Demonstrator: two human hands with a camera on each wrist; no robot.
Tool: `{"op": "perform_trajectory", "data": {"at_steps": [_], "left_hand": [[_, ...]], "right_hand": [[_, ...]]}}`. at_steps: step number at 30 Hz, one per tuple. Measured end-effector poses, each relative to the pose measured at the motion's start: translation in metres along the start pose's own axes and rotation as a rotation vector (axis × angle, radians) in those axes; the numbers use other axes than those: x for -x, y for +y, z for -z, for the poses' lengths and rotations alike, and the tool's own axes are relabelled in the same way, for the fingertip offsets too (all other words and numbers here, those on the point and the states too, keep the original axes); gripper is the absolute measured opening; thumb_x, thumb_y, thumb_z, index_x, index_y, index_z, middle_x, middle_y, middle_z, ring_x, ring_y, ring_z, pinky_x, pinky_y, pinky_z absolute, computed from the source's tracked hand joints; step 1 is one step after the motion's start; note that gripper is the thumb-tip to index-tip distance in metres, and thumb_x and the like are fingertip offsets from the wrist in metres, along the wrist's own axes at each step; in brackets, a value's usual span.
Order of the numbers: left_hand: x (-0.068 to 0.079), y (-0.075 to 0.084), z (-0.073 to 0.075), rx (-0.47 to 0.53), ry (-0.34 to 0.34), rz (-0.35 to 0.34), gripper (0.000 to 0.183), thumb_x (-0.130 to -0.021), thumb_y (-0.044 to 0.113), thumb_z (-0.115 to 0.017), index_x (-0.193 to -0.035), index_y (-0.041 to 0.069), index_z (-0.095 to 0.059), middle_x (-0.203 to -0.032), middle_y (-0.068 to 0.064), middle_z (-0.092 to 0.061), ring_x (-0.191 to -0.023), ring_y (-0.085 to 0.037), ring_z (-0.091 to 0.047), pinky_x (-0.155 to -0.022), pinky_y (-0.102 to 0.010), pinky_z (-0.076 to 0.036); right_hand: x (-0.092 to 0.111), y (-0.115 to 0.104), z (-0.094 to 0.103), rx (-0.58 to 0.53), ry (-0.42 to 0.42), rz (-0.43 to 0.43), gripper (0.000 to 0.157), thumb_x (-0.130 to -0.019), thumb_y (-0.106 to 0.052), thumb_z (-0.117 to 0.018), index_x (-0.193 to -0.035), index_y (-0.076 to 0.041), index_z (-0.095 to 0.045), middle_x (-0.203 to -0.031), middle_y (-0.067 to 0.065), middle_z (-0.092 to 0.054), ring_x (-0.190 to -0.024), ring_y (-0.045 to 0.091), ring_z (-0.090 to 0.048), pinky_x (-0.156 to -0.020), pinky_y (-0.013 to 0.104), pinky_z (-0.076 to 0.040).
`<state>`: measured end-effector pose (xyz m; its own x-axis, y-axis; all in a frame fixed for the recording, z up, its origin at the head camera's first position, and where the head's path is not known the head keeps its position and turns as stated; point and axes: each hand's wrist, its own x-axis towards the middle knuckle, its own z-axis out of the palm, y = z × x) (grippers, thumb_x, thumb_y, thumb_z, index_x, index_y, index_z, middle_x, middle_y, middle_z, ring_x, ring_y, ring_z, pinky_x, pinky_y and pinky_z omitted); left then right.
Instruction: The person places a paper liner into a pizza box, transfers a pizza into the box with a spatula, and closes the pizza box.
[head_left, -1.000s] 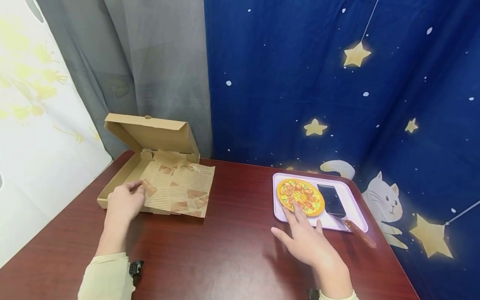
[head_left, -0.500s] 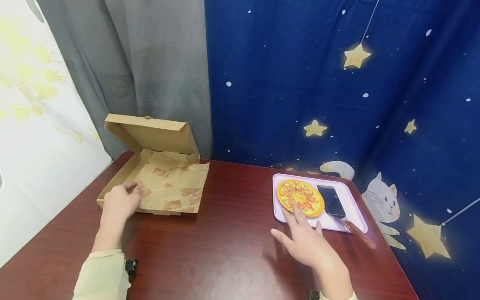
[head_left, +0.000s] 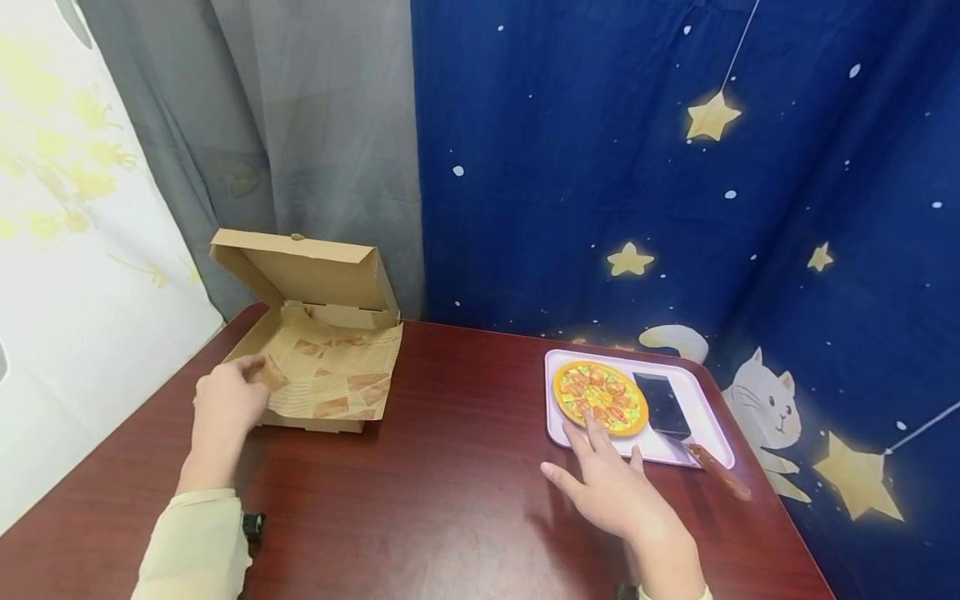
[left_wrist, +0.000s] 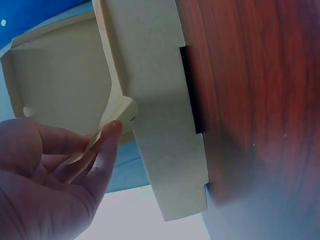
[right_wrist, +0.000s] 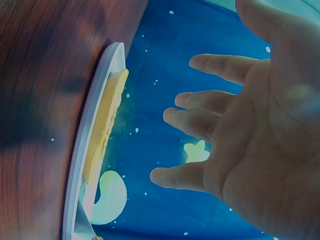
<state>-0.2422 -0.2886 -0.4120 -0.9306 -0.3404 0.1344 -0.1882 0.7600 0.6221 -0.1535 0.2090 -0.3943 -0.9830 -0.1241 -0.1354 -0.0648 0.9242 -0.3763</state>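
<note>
My left hand (head_left: 228, 404) pinches the near-left edge of a brown newsprint-patterned paper sheet (head_left: 337, 371). The sheet lies over the open cardboard pizza box (head_left: 311, 424), its right side reaching past the box's rim. In the left wrist view, thumb and fingers hold a fold of the paper (left_wrist: 112, 115) at the box's front wall (left_wrist: 165, 135). My right hand (head_left: 615, 492) is spread with nothing in it, hovering over the near edge of a lilac tray (head_left: 555, 429). On that tray sits a round toy pizza (head_left: 600, 396), apart from the fingers in the right wrist view.
A pizza server with a black blade (head_left: 662, 404) and brown handle (head_left: 720, 472) lies on the tray's right, the handle sticking out over the edge. The box lid (head_left: 307, 271) stands raised at the back. Curtains (head_left: 525, 167) hang behind the dark red table (head_left: 450, 500).
My left hand has moved left and slightly up, drawing the paper sheet leftward so that it lies further over the box. My right hand stays in nearly the same place.
</note>
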Motion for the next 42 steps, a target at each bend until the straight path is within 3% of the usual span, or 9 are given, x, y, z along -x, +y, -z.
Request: {"op": "perform_trajectory", "data": {"at_steps": [4, 8, 11, 18, 26, 34, 42], "left_hand": [[-0.006, -0.002, 0.0, -0.012, 0.004, 0.007, 0.068, -0.084, 0.003, -0.045, -0.151, 0.0, -0.056, -0.146, -0.042, -0.053, -0.12, -0.062, -0.056, -0.085, -0.067, -0.05], [-0.009, -0.006, 0.0, -0.019, 0.01, 0.013, 0.069, -0.083, 0.003, -0.046, -0.151, 0.0, -0.057, -0.146, -0.042, -0.054, -0.106, -0.052, -0.056, -0.077, -0.057, -0.049], [-0.011, -0.008, 0.0, -0.024, 0.016, 0.014, 0.068, -0.084, 0.004, -0.046, -0.151, 0.0, -0.056, -0.146, -0.041, -0.053, -0.105, -0.052, -0.056, -0.075, -0.054, -0.047], [-0.013, -0.011, 0.0, -0.026, 0.034, 0.013, 0.068, -0.083, 0.003, -0.047, -0.15, -0.002, -0.056, -0.144, -0.044, -0.053, -0.113, -0.06, -0.057, -0.079, -0.06, -0.049], [-0.015, -0.016, 0.001, -0.031, 0.067, 0.005, 0.062, -0.088, 0.006, -0.05, -0.149, -0.001, -0.057, -0.14, -0.044, -0.056, -0.109, -0.064, -0.059, -0.079, -0.066, -0.05], [-0.018, -0.021, -0.001, -0.049, 0.028, -0.011, 0.063, -0.088, 0.004, -0.048, -0.15, -0.001, -0.056, -0.143, -0.044, -0.054, -0.119, -0.068, -0.055, -0.086, -0.07, -0.05], [-0.021, -0.031, -0.009, -0.032, 0.046, -0.029, 0.06, -0.088, 0.005, -0.051, -0.147, 0.0, -0.06, -0.141, -0.042, -0.057, -0.116, -0.064, -0.058, -0.081, -0.065, -0.05]], "right_hand": [[0.001, 0.0, 0.0, -0.008, -0.008, -0.005, 0.085, -0.1, -0.069, -0.057, -0.164, -0.015, -0.042, -0.176, 0.025, -0.021, -0.163, 0.048, -0.023, -0.121, 0.085, -0.005], [0.002, 0.0, 0.0, -0.012, -0.017, -0.017, 0.085, -0.1, -0.069, -0.058, -0.164, -0.015, -0.043, -0.176, 0.024, -0.022, -0.163, 0.047, -0.022, -0.121, 0.085, -0.005], [0.002, 0.001, 0.0, -0.01, -0.019, -0.023, 0.084, -0.1, -0.068, -0.058, -0.164, -0.015, -0.043, -0.176, 0.024, -0.023, -0.163, 0.047, -0.022, -0.122, 0.084, -0.005], [0.002, -0.001, 0.001, -0.015, -0.019, -0.014, 0.083, -0.1, -0.068, -0.058, -0.162, -0.014, -0.046, -0.176, 0.025, -0.02, -0.163, 0.047, -0.022, -0.121, 0.085, -0.005], [0.002, -0.002, 0.001, -0.008, -0.026, -0.016, 0.083, -0.1, -0.068, -0.058, -0.161, -0.014, -0.047, -0.176, 0.025, -0.02, -0.163, 0.047, -0.023, -0.121, 0.085, -0.006], [0.002, -0.002, -0.001, -0.012, -0.026, -0.017, 0.082, -0.1, -0.067, -0.059, -0.161, -0.014, -0.048, -0.176, 0.024, -0.021, -0.163, 0.047, -0.023, -0.122, 0.084, -0.006], [0.002, -0.001, -0.002, -0.023, -0.036, -0.018, 0.083, -0.099, -0.068, -0.059, -0.16, -0.012, -0.049, -0.177, 0.024, -0.02, -0.164, 0.046, -0.022, -0.121, 0.084, -0.004]]}}
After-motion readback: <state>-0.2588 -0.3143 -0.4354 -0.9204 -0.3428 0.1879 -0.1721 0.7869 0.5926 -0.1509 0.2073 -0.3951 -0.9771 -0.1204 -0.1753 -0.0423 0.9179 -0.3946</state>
